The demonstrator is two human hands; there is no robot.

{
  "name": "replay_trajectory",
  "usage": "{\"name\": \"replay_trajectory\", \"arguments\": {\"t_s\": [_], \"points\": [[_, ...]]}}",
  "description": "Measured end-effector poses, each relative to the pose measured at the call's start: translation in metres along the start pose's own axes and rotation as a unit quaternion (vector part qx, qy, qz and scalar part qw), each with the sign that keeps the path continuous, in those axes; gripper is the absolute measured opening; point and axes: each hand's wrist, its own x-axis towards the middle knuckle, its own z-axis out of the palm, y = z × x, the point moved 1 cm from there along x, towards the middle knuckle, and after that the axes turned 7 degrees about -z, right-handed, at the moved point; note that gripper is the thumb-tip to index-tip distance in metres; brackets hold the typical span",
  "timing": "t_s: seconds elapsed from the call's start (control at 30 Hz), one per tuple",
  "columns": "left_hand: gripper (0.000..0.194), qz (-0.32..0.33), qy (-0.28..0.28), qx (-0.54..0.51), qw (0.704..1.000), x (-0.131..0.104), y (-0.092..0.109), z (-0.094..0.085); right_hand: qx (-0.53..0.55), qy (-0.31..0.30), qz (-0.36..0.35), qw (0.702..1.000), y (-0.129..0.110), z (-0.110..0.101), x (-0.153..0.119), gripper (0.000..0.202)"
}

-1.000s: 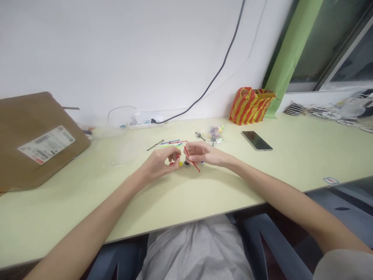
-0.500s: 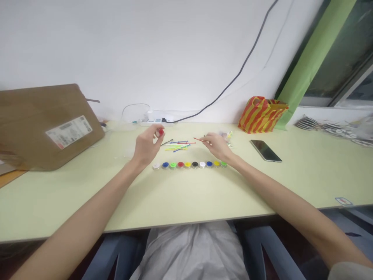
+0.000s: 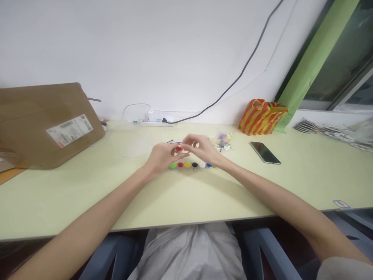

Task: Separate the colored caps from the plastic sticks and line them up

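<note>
My left hand (image 3: 162, 156) is closed on a small round piece with a red top (image 3: 178, 149), which its fingers partly cover. Against it, fingertips touching or nearly so, is my right hand (image 3: 202, 147), pinching a thin red stick that is mostly hidden. Just below both hands runs a row of small round pieces with coloured tops; green (image 3: 173, 165), red (image 3: 180, 165), yellow (image 3: 187, 165), black (image 3: 195, 165), white (image 3: 202, 165) and blue (image 3: 209, 165) ones show. The hands cover the row's ends and most of the loose coloured sticks behind; a dark one (image 3: 169, 141) pokes out.
A cardboard box (image 3: 43, 128) stands at the left. Crumpled clear wrapping (image 3: 224, 142), a phone (image 3: 265, 152) and a striped bag (image 3: 260, 118) lie to the right. A power strip (image 3: 155, 123) sits by the wall, with a black cable (image 3: 230, 83) rising from it.
My hands have come together over the middle of the table, bringing the red-topped piece and the red stick close to each other. The left hand moved right and down, the right hand left.
</note>
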Motion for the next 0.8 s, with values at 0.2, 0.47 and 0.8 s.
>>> {"name": "replay_trajectory", "arguments": {"t_s": [0.2,0.47,0.8], "points": [[0.034,-0.001,-0.044,0.017,0.999,-0.004,0.006,-0.001,0.056,-0.020,0.033,0.998,-0.006,0.011,-0.008,0.019],[0.036,0.019,-0.056,0.010,0.998,-0.008,0.013,0.002,-0.003,-0.045,0.036,0.998,-0.007,-0.017,-0.012,0.023],[0.039,0.170,-0.161,0.000,0.972,-0.011,0.004,0.013,-0.174,-0.176,0.196,0.949,0.021,-0.129,-0.103,0.025]]}}
